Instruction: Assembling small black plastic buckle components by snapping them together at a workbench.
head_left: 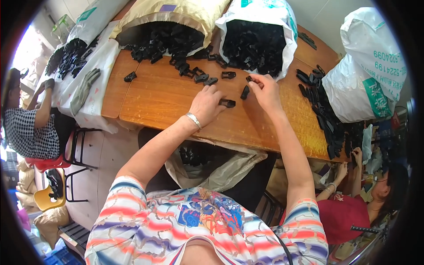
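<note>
My left hand point(206, 106) has its fingers curled at a black plastic part point(228, 103) over the wooden table. The fingertips are partly hidden, but the part sits at the thumb side of the hand. My right hand point(266, 92) is closed in a pinch on a small black piece point(249, 79). Just below that pinch is another narrow black part point(244, 92). Beyond my hands, loose black parts point(201, 78) trail from a tan sack point(145, 15), and a single black part point(228, 75) lies between the two sacks.
A white sack point(289, 35) full of black parts stands at the far side of the wooden table point(159, 97). More parts point(324, 119) pile along the right edge by another white sack point(353, 88). An open bag point(238, 170) hangs at my lap. Co-workers sit at left and right.
</note>
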`<state>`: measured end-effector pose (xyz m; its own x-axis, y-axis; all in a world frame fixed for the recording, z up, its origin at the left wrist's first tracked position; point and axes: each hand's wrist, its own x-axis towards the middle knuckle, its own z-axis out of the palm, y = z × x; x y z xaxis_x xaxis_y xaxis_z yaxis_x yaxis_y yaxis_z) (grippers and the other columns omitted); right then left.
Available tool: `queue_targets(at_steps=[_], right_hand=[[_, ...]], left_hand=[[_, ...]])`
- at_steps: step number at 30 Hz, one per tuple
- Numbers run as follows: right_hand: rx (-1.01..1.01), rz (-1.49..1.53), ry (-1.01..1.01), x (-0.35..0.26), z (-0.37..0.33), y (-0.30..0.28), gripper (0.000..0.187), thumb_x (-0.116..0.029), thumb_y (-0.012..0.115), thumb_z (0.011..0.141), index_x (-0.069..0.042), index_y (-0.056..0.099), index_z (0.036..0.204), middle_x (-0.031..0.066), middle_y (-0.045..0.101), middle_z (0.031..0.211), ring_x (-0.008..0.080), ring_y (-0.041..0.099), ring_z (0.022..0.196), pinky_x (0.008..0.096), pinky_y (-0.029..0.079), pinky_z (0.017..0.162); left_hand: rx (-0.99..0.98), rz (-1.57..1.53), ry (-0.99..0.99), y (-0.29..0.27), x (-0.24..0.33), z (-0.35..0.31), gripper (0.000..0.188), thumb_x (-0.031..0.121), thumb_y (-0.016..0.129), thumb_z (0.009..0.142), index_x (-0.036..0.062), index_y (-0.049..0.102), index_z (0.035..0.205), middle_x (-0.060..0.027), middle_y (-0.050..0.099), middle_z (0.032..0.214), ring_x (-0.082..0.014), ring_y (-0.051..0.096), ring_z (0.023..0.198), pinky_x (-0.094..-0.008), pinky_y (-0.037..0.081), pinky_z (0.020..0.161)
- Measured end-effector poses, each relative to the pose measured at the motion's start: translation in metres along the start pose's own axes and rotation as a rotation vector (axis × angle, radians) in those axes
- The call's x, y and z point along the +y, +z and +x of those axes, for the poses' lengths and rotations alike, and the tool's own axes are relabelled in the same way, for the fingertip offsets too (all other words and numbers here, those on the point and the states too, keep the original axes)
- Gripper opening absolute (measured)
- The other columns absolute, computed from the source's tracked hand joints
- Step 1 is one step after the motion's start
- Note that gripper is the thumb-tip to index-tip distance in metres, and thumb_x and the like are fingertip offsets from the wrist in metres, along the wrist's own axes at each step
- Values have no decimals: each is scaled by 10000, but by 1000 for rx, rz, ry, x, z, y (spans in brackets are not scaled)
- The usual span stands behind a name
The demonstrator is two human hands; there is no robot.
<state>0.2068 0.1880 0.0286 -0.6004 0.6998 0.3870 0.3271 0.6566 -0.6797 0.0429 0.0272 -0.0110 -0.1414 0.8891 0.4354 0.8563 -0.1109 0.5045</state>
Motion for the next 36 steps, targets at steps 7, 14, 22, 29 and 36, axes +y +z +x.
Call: queue_targets(at_steps=[7,14,22,29,36], right_hand=[[-183,-144,-285,-36,-55,31,186,-70,690,810,-68,669,995,116,622,954,336,637,856,416,528,729],[-141,-227,-316,-37,-66,34,275,-39,703,780,-69,677,1052,95,581,933,306,634,851,396,527,713],[-157,-11,-139,-32,-59,35,332,24,757,712,-74,711,1026,82,590,942,265,630,794,351,520,708],[-205,84,55,-28,-55,36,339,13,763,711,-76,716,1034,85,591,942,251,636,799,338,518,701],[-138,-99,-125,-35,-70,36,320,-18,750,767,-71,711,1081,92,584,939,291,621,846,354,504,730]], left_hand=[[-11,-89,-35,6,-5,0,254,115,742,746,49,663,978,-130,587,964,-350,529,985,-412,469,871],[-29,-65,-63,7,-6,1,252,96,761,717,54,683,954,-121,610,1021,-348,542,1027,-411,473,904],[-128,-107,-54,0,-11,4,292,132,793,700,60,704,968,-110,612,1035,-335,521,1068,-403,455,943],[-150,-115,-66,-1,-10,6,287,141,794,705,61,707,967,-106,612,1035,-327,522,1064,-401,450,949],[-182,-141,-78,-1,-13,8,268,156,794,709,79,717,953,-95,622,1045,-321,528,1047,-397,462,933]])
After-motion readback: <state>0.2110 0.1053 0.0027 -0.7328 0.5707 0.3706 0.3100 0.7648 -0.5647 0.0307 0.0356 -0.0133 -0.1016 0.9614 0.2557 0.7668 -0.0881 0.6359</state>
